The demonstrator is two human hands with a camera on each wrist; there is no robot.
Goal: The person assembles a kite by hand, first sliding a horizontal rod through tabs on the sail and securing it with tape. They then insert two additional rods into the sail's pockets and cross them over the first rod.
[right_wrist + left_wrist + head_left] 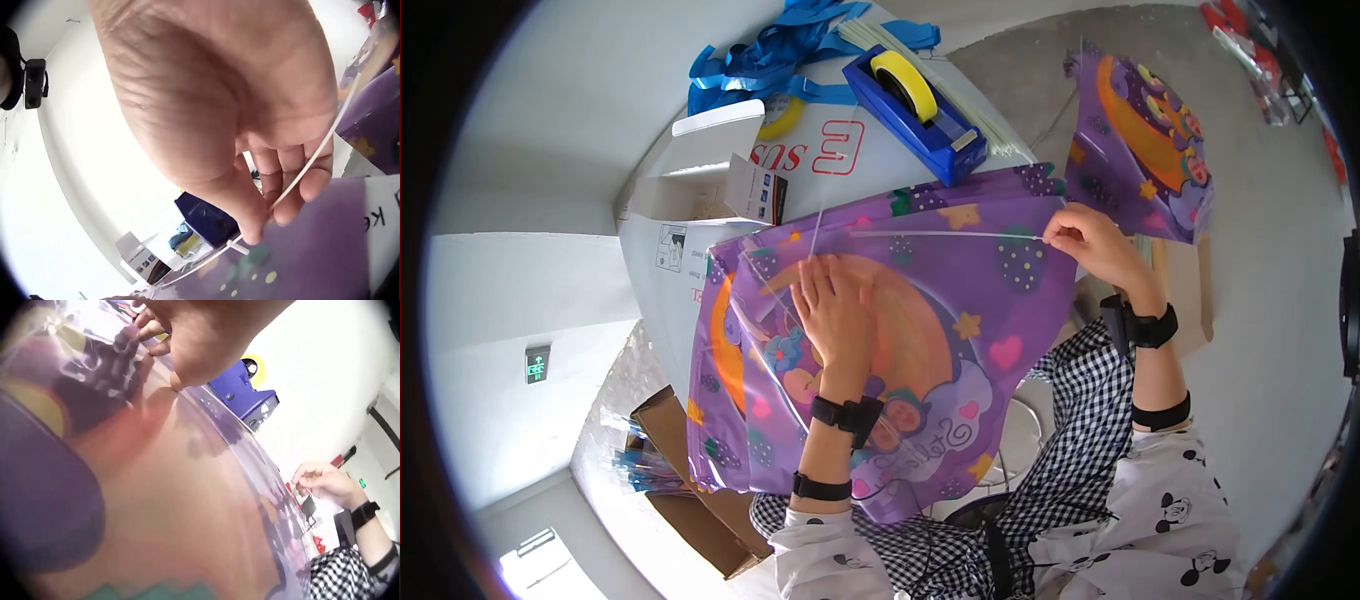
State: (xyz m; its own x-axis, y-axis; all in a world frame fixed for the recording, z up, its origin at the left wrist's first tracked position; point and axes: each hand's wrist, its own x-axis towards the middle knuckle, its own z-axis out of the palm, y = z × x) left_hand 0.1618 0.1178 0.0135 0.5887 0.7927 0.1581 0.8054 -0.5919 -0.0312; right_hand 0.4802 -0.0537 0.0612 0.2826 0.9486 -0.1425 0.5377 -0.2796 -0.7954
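Purple printed plastic sheets with stars, hearts and an orange crescent lie stacked over the table and hang past its near side. Fingers spread, my left hand rests on the top sheet near its upper edge. At the sheet's right corner, my right hand pinches a thin white rod between thumb and fingers. The rod runs left along the top of the sheet toward the left hand. In the right wrist view, a short white stub crosses the rod just below the thumb.
A blue tape dispenser with yellow tape stands behind the sheets, beside a bundle of pale rods. Blue ribbon and an opened white box lie to the left. Another printed sheet hangs at right; a cardboard box stands lower left.
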